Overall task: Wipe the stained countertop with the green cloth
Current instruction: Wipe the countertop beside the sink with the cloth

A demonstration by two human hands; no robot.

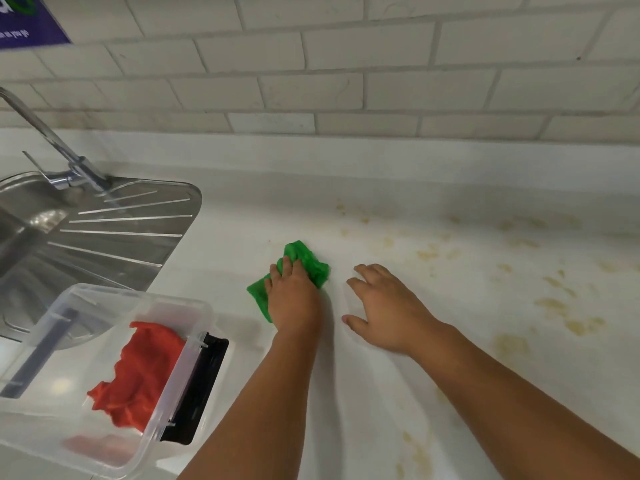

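On the countertop (pixel 381 188), left hand (pixel 292 296) grips the green cloth (pixel 308 259); right hand (pixel 388 306) lies flat, fingers (pixel 369 270) spread.

No wording can be read here. A purple sign (pixel 31 22) on the tiled wall (pixel 346 46), above and behind the faucet (pixel 59 150), carries a line of small white lettering near its lower edge. The lettering is too blurred and cropped to make out.
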